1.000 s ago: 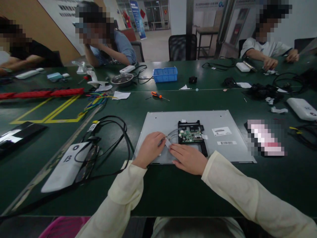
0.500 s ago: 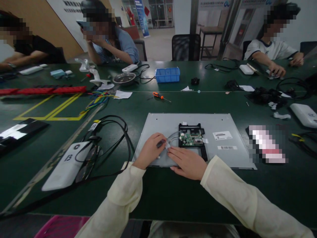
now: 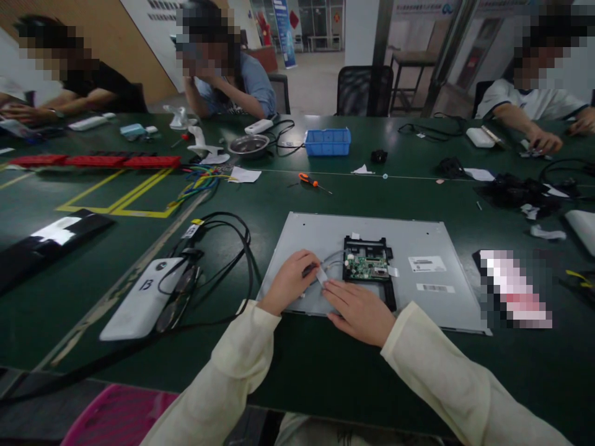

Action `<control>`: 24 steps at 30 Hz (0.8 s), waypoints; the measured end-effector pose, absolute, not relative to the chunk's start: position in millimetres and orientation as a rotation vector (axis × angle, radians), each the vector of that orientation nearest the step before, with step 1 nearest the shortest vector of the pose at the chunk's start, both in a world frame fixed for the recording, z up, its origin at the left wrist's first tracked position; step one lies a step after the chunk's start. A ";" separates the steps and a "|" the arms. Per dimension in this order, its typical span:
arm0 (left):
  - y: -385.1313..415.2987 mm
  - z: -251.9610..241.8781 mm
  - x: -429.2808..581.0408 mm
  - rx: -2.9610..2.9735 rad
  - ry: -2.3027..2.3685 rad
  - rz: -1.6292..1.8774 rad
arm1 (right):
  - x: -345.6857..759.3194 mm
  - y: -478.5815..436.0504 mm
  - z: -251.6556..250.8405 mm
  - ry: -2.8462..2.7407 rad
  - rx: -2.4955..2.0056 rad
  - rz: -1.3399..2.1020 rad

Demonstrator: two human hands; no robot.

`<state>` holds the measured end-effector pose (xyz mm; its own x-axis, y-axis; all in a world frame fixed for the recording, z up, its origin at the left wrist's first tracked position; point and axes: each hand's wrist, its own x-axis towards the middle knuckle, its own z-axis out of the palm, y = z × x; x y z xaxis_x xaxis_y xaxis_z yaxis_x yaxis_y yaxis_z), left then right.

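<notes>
A grey metal display panel (image 3: 302, 232) lies flat on the table, with a green circuit board (image 3: 369, 266) in a black frame (image 3: 391, 298) on it. My left hand (image 3: 292, 282) is closed over the panel's left part, its fingertips pinching a short whitish strip of tape (image 3: 321, 276). A small dark piece shows between those fingers; its kind is unclear. My right hand (image 3: 362, 313) lies low over the panel with fingers stretched out, their tips at the strip's lower end. Thin grey cables (image 3: 332, 257) run from the board toward my left hand.
Left of the panel are a white power bank (image 3: 142, 303) marked 13 and looped black cables (image 3: 246, 232). A phone (image 3: 515, 288) lies right. Beyond sit an orange screwdriver (image 3: 313, 182), a blue basket (image 3: 328, 142) and a metal bowl (image 3: 249, 145). Several people sit across the table.
The view has swung slightly, so the table and people appear shifted to the right. Both hands keep nearly the same place on the panel; the strip shows more plainly between them.
</notes>
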<state>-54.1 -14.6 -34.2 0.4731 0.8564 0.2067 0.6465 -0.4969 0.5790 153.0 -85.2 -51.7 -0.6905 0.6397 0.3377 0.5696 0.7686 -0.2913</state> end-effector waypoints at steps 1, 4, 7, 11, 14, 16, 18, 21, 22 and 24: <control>-14.4 -34.4 -54.2 2.301 1.248 0.673 | 153.4 -85.3 -51.4 -2.542 -0.921 0.220; -14.1 -35.1 -54.2 2.299 1.250 0.675 | 154.1 -85.5 -51.1 -2.543 -0.923 0.203; -15.2 -34.9 -54.0 2.304 1.254 0.678 | 154.2 -86.2 -51.9 -2.527 -0.906 0.182; -18.4 -32.3 -54.1 2.350 1.242 0.683 | 153.6 -87.9 -52.9 -2.502 -0.893 0.156; -19.9 -31.0 -54.9 2.368 1.221 0.675 | 153.0 -89.3 -52.6 -2.500 -0.890 0.142; -19.9 -31.4 -55.4 2.355 1.216 0.685 | 152.5 -90.0 -52.2 -2.502 -0.890 0.135; -19.4 -32.4 -55.4 2.334 1.220 0.697 | 152.0 -90.8 -51.9 -2.502 -0.886 0.127; -19.0 -33.8 -54.7 2.322 1.221 0.699 | 151.4 -92.1 -52.4 -2.507 -0.889 0.102; -19.1 -33.9 -54.4 2.325 1.221 0.697 | 151.3 -92.7 -52.8 -2.511 -0.892 0.094; -19.4 -33.8 -53.5 2.333 1.224 0.691 | 151.0 -94.0 -53.7 -2.515 -0.903 0.080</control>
<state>-53.5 -19.4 -33.8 0.4907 0.8395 0.2335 0.6336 -0.5277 0.5657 151.0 -94.0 -53.7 -0.6763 0.6147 0.4059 0.5878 0.7825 -0.2055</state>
